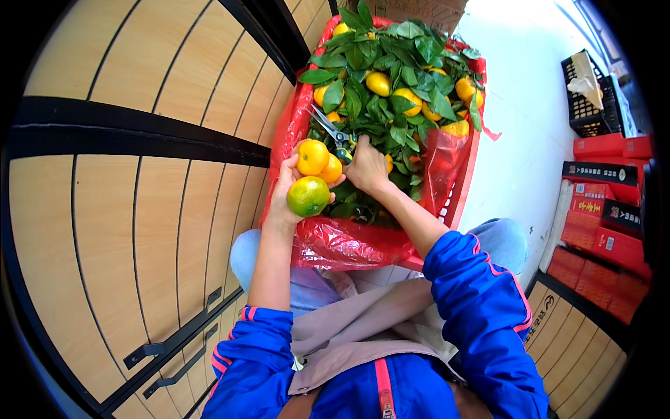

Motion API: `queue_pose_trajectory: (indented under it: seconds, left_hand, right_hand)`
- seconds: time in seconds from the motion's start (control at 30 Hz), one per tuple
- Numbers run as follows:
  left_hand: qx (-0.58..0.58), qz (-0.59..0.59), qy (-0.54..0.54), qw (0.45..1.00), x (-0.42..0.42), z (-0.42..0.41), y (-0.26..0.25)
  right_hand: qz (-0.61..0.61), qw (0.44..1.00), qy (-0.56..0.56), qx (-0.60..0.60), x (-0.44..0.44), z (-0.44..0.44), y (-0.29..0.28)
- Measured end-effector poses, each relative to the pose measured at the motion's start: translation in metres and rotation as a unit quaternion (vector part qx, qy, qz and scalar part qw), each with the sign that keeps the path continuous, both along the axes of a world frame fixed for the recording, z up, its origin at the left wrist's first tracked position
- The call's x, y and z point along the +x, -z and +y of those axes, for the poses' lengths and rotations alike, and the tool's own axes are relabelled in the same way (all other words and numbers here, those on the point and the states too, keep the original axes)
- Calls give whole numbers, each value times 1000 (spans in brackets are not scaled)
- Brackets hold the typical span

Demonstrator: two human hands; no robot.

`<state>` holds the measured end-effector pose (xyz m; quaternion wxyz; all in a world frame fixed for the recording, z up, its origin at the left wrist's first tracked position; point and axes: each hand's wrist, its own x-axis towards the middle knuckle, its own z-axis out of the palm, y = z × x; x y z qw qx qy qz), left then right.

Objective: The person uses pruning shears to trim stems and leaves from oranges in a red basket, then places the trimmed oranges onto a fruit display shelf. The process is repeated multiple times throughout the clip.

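Three mandarins rest in my left hand (284,196): two are orange (313,157) and one is mostly green (308,197). Beside them, my right hand (370,165) grips a pair of garden snips (336,131) by the handles. The snips' blades are slightly apart and point up and to the left, over the leaves. Both hands are above the near left part of a red plastic crate (459,201), lined with a red plastic bag (350,243). Inside lie mandarins (378,84) among many green leaves (400,47). My right fingertips are partly hidden.
Wood-slat cabinets (131,209) with black frames stand close on the left. A cardboard box (419,13) sits behind the crate. To the right are the pale floor (518,131), a black plastic crate (586,118) and stacked red boxes (602,209). My knees flank the crate's near end.
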<state>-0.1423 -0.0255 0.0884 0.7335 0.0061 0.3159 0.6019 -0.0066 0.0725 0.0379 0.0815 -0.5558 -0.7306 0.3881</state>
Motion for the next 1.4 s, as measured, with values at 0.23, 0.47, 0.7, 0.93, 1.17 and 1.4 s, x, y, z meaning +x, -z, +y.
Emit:
queue_pose_trajectory:
  seconds: [0.23,0.47,0.7,0.93,1.17,1.4]
  left_hand:
    - [75,-112,27,991,-7,-4,-4]
    - [0,-13,132,991,12,0,14]
    - [11,20,171,985,33,3,14]
    - [31,113,110,987,40,10,-2]
    - [-38,111,73,990,15,15,20]
    - [-36,146,128,980,25,12,13]
  right_hand:
    - [260,953,73,-135,50,11,-36]
    - [379,923,35,49,63,-7,-83]
    - [270,948,-93,138,67,-21,-89]
    - [234,954,-103,155,88,-5,-101]
    - [28,992,-119,7,114,-7,-97]
    - [-26,993,-115,-31,118,-9,-97]
